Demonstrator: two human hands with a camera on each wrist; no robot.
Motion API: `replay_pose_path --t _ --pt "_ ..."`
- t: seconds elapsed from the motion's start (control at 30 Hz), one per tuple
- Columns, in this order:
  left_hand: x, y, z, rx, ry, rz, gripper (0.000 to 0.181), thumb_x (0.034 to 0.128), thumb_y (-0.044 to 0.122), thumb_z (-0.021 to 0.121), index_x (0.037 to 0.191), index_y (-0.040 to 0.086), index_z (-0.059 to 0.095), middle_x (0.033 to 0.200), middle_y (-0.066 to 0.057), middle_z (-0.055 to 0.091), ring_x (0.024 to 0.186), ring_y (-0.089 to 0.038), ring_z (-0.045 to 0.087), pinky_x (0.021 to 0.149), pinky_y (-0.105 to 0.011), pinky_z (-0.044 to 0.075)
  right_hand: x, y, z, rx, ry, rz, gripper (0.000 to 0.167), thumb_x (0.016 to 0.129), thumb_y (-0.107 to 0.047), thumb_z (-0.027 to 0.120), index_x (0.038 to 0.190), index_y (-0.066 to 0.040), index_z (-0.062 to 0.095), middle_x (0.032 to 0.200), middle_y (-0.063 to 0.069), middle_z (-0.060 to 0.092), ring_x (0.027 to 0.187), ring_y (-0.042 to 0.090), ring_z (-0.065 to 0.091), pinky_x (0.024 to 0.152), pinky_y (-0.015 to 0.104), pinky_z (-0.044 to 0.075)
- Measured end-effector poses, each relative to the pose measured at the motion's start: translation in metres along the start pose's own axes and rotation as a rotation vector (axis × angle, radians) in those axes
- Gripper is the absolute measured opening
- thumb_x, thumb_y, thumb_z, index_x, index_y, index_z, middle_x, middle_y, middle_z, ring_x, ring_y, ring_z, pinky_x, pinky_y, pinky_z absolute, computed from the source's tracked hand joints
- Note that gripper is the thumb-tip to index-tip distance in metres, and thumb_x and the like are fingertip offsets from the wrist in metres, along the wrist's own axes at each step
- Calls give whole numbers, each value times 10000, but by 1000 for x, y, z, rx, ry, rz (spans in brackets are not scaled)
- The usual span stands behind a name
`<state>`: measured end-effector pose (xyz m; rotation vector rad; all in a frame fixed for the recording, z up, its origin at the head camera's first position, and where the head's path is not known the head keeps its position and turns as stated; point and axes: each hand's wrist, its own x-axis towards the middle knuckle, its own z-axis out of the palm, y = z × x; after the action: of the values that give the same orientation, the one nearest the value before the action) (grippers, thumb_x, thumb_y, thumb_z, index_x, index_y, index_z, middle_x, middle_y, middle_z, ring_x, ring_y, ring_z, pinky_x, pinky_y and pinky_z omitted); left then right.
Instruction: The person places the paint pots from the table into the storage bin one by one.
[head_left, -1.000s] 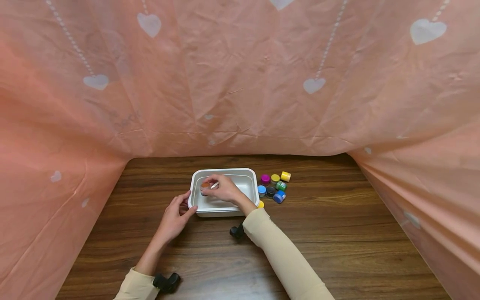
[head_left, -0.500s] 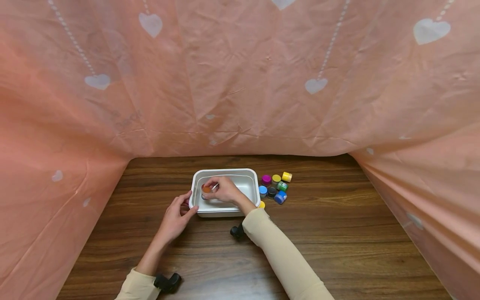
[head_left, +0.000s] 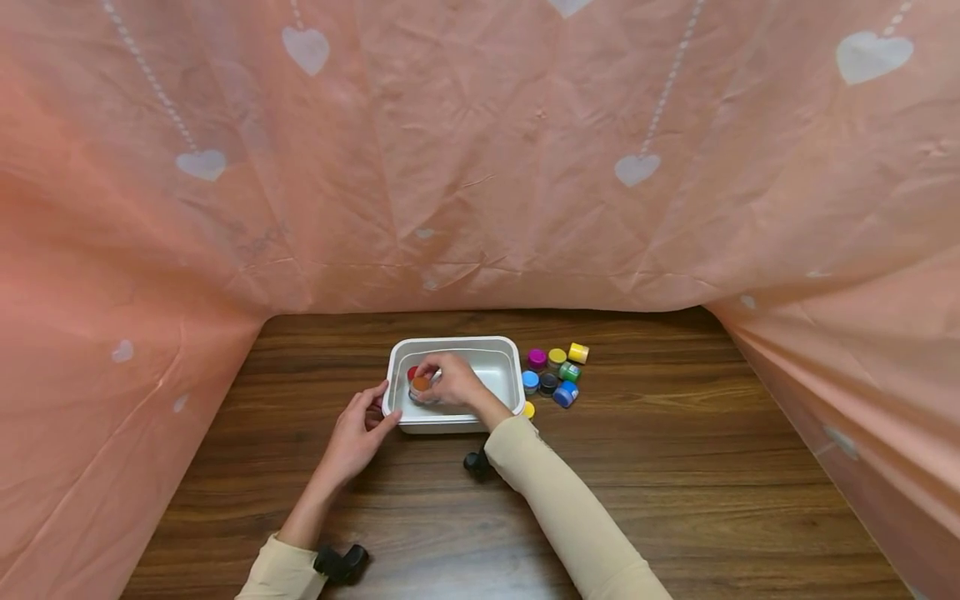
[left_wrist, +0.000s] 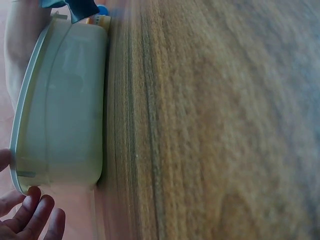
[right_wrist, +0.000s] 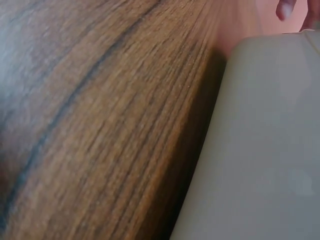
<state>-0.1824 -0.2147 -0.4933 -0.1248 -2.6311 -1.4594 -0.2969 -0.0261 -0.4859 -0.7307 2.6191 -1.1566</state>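
Note:
In the head view a white plastic tub (head_left: 442,428) stands mid-table. Its near left corner is held by my left hand (head_left: 351,437), thumb on the front rim and fingers along the left side. The left wrist view shows those fingers (left_wrist: 31,212) at the tub's end. Reaching inside from the right, my right hand (head_left: 455,385) pinches a small paint jar with an orange lid (head_left: 420,384) near the tub's left end. A red-lidded jar (head_left: 412,372) shows just behind it, partly hidden. The right wrist view is mostly filled by the tub's outer wall (right_wrist: 260,145).
Right of the tub several small paint jars cluster: magenta (head_left: 537,358), light blue (head_left: 530,382), black (head_left: 548,383), green (head_left: 570,372) and blue (head_left: 566,393) among them. A yellow jar (head_left: 578,352) lies tipped. Another yellow one (head_left: 528,410) is partly hidden by the tub.
The right hand has shifted the orange-lidded jar slightly right and nearer within the tub, and the red lid behind it has come into sight. The left hand keeps its place on the corner.

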Motion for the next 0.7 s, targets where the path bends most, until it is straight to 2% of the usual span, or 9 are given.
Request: replay_pose_path --t 0.23,0.47,0.7 --pt "-1 -1 1 8 17 31 560 951 95 751 1443 -68 537 1129 -213 612 1035 -320 637 812 -209 565 0 1 3 -56 0 4 323 724 -120 949 985 -116 760 902 15 686 826 100 567 744 223 462" --pt "-1 -2 2 9 10 28 562 955 106 750 1447 -62 536 1147 -223 612 1048 -317 637 829 -228 572 -1 0 5 -105 2 -29 308 745 -142 940 990 -113 755 886 8 684 817 94 563 759 228 462" --pt "0 -1 1 12 2 13 563 957 117 751 1453 -45 539 1156 -196 612 1069 -314 636 838 -221 568 0 0 5 -59 8 -28 310 763 -117 916 1027 -65 760 916 84 711 797 106 552 753 228 468"
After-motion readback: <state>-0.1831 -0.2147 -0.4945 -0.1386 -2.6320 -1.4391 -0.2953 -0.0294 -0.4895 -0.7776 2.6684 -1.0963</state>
